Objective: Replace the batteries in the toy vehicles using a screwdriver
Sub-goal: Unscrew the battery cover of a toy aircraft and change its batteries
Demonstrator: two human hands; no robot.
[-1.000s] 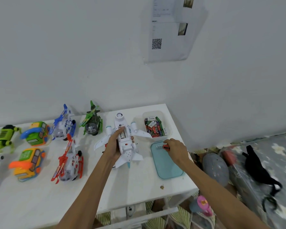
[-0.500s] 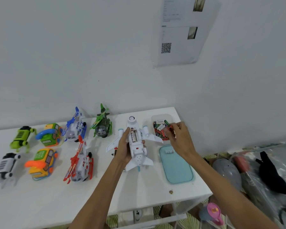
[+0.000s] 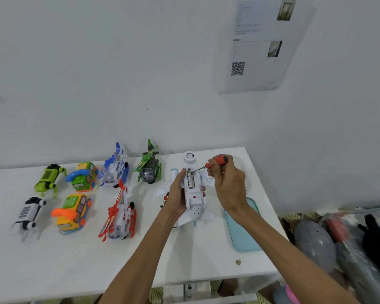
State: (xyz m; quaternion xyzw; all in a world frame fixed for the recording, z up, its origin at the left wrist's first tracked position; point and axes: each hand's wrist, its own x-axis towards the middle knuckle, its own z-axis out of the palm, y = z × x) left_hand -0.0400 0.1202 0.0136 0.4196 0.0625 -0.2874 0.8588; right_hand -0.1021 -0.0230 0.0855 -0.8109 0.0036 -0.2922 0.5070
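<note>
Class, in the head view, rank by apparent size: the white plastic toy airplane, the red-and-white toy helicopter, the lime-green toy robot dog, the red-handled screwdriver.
1. white plastic toy airplane
2. red-and-white toy helicopter
3. lime-green toy robot dog
4. red-handled screwdriver, partly hidden by the right hand

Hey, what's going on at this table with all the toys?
A person is working on a white toy plane, held belly-up in the left hand. Its battery bay is open, with a battery showing inside. The right hand holds a red-handled screwdriver, its tip at the bay's front end. Other toys stand on the table to the left, and a teal tray lies to the right.
</note>
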